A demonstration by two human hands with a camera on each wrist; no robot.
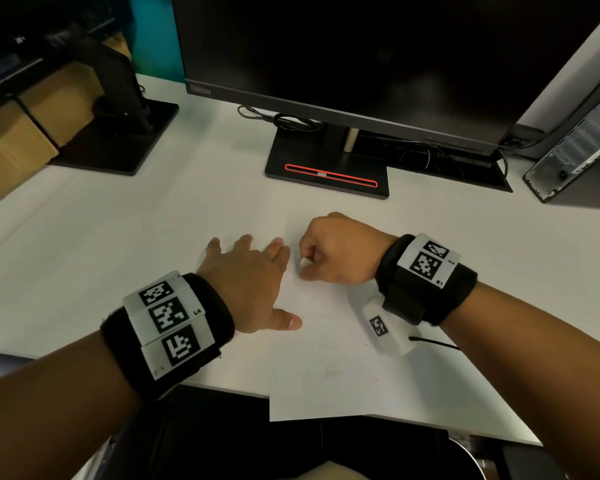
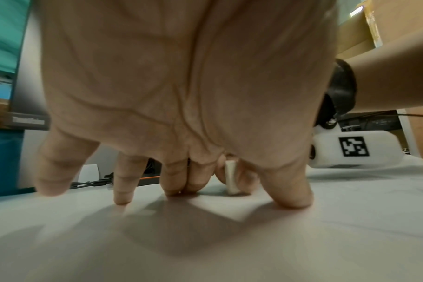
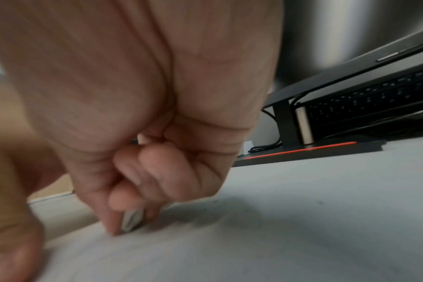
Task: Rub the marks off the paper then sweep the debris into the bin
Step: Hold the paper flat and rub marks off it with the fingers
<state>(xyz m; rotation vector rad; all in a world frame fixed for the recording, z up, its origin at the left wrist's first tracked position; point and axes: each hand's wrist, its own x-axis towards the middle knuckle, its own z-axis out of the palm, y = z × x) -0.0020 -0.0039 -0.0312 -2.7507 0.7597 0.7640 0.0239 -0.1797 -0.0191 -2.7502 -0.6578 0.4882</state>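
Step in hand: rubbing marks off the paper; sweeping not yet begun, as I judge it.
Paper position: white sheet on the desk, its near corner hanging past the desk's front edge; far corner sits under the two hands.
Right hand: curled tight, thumb and fingertips pinching a small white eraser, whose lower end touches the sheet near its far corner.
Left hand: spread flat, fingers straight and pressing down just beside the eraser; it grasps nothing, only pins the sheet and desk.
Marks: faint grey scribbles show mid-sheet, nearer the front edge than the eraser; too pale to count.
Debris: a few dark specks lie on the sheet in the right wrist view.
Bin: a curved rim shows below the desk's front edge, at the right; probably the bin, cannot confirm.
Doing it well: keep the left fingers close to the rubbing spot so the sheet stays taut; use short strokes away from the pinning hand; light pressure first.
Risk: the overhanging corner is unsupported and could crease or tear if rubbed there; slide the sheet inward first.
Nearby: monitor stand toward the back edge, well apart from the work.
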